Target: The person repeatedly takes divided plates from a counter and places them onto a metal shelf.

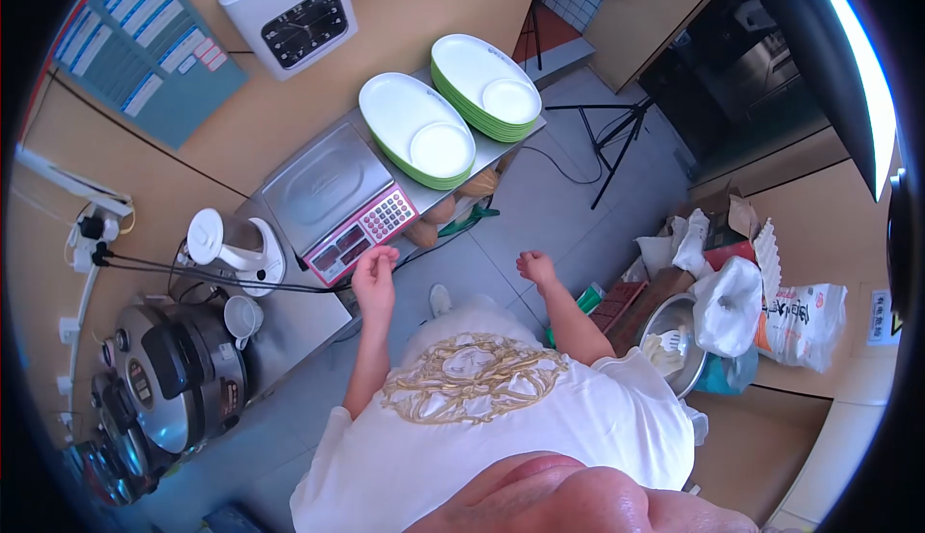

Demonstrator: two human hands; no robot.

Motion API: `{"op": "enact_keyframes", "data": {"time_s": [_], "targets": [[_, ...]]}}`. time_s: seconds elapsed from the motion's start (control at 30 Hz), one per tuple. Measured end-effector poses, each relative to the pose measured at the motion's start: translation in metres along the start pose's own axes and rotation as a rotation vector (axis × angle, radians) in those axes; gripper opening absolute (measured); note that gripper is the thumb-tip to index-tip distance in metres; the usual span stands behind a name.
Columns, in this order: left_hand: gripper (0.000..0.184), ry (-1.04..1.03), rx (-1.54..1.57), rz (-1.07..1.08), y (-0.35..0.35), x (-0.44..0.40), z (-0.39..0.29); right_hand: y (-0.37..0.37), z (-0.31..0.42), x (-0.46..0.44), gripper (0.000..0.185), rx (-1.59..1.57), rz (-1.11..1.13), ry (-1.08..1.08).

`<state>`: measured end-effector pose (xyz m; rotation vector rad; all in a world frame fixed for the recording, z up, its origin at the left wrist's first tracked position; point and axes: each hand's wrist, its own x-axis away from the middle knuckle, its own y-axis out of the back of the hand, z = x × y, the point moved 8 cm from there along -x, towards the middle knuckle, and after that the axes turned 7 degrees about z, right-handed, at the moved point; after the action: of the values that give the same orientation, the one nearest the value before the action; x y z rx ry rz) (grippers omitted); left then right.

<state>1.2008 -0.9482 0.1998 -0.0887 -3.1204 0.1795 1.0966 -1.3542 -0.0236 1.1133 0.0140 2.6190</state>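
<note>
My left hand (pixel 374 279) is raised beside the front edge of an electronic scale (pixel 358 234), its fingers bent together and no object showing in them. The scale has a metal pan, a pink-framed keypad and a display. My right hand (pixel 536 269) hangs over the floor in a loose fist, apart from any object, with nothing visible in it. Beyond the scale, two stacks of green-edged white oval plates stand on the metal counter: the nearer stack (pixel 400 114) and the farther stack (pixel 472 66). Each is topped by a round white area.
A white appliance (pixel 236 249), a white cup (pixel 243 319) and a dark electric cooker (pixel 173 379) stand at left; black cables cross the counter. At right are a metal bowl (pixel 686 340), plastic bags (pixel 727 306) and a tripod (pixel 621 138). A time clock (pixel 294 17) hangs on the wall.
</note>
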Motion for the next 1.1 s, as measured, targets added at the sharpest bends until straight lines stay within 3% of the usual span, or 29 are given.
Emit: {"op": "enact_keyframes", "data": {"time_s": [0.17,0.33,0.5,0.67,0.77,0.9,0.97,1.1], "targets": [[0.015,0.001,-0.032,0.154,-0.04,-0.031,-0.008,0.015,0.022,0.003,0.03,-0.167,-0.072,0.055],[0.014,0.025,-0.057,0.087,-0.037,-0.039,-0.008,0.028,0.057,-0.012,0.031,-0.219,-0.11,0.075],[0.014,0.031,-0.121,-0.093,-0.013,-0.042,0.009,0.047,0.154,-0.071,0.029,-0.235,-0.106,0.2],[0.015,0.0,-0.08,-0.233,-0.032,-0.066,0.018,0.064,0.285,-0.127,0.031,-0.172,-0.229,0.352],[0.014,0.017,-0.06,-0.26,-0.075,-0.093,0.014,0.065,0.344,-0.145,0.043,0.01,-0.248,0.357],[0.014,0.005,-0.155,-0.093,-0.133,-0.128,0.01,0.081,0.367,-0.219,0.048,0.465,-0.332,0.495],[0.014,0.014,-0.125,-0.035,-0.159,-0.139,-0.019,0.081,0.367,-0.225,0.048,0.571,-0.259,0.473],[0.015,-0.416,-0.179,0.077,-0.214,-0.137,-0.202,0.079,0.378,-0.216,0.033,0.707,-0.212,0.603]]}}
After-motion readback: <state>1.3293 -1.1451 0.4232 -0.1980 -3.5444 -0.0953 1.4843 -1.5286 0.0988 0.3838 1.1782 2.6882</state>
